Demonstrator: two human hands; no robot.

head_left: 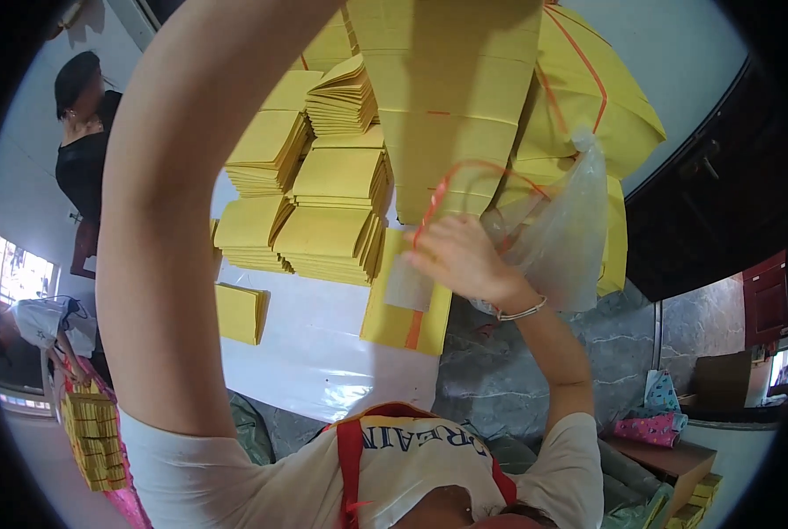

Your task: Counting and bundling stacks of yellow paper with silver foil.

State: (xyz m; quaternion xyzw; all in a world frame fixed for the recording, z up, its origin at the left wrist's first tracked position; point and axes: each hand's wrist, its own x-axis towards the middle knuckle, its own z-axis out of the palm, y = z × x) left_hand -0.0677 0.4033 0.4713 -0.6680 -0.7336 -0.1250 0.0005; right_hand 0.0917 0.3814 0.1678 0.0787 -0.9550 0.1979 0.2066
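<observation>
Yellow folded stacks (332, 242) lie on the white bench (297, 357), no band visible around them; the larger bundle (628, 137) at right already has red bands (605, 90). Right hand (464, 257), blurred, seems to pinch red string (473, 163); left hand is out of view.

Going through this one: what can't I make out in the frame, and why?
All in the head view:
- Left hand: out of frame; the top edge cuts off the left arm.
- Right hand: motion blur hides whether its fingers grip the red cord.
- Contents of the translucent bag: obscured by its cloudy plastic.
- Far end of the long yellow panel: cut off by the top edge.
</observation>
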